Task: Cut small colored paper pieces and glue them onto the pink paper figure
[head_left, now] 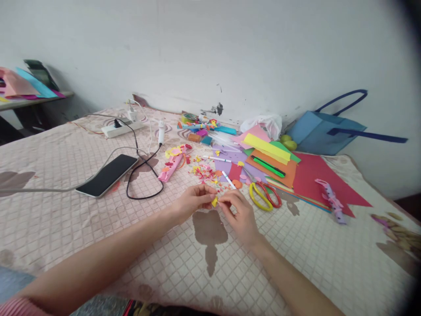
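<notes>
Pinched in my left hand [196, 200] is a small yellow paper piece [215, 202], above the quilted cloth. My right hand [239, 211] meets it from the other side, its thumb and forefinger pressed together at the piece's edge; whether they grip the paper too I cannot make out. Just beyond the hands lie a white pen [229, 180] and a heap of pink, red and yellow paper scraps [205, 172]. Scissors with yellow and red handles [265, 195] rest right of my right hand. A decorated pink paper strip [173, 164] lies beyond my left hand.
A phone [108, 175] and a looped black cable [144, 198] lie at left, near a power strip [121, 128]. Coloured paper sheets [315, 180] with a green cutter [268, 166] are stacked at right. A blue bag [325, 131] stands against the wall.
</notes>
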The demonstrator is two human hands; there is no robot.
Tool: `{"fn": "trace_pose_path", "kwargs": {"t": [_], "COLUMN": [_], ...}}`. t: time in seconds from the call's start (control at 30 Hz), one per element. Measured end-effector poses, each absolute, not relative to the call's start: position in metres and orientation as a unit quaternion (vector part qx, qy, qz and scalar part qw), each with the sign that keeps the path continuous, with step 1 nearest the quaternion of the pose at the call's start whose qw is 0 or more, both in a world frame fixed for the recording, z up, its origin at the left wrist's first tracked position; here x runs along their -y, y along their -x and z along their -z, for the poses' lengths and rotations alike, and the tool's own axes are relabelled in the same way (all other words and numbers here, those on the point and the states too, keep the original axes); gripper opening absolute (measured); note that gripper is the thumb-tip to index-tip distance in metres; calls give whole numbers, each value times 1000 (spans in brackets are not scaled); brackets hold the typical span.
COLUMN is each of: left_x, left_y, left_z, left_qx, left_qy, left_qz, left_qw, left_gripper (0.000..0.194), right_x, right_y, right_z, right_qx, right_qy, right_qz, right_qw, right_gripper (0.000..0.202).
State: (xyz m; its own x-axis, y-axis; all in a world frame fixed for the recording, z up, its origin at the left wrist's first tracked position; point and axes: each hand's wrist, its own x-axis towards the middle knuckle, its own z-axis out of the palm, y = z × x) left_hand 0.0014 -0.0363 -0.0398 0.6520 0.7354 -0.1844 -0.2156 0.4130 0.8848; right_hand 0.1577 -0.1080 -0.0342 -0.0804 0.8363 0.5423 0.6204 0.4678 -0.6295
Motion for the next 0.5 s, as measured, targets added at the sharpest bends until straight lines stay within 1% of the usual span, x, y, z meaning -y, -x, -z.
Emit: {"fn": "trace_pose_path", "kwargs": {"t": [0.5], "left_x": [38], "left_y": [-1], "left_z": [38], "left_qx": [-289], "left_qy": [-448], "left_qz": [-294], "left_qw": [793], "left_gripper": [33], "right_x": [107], "right_y": [-157], "right_z": [34], "right_qx": [731], "right_qy": [485], "right_qz": [-125], "right_qw": [464], "right_gripper": [13]}}
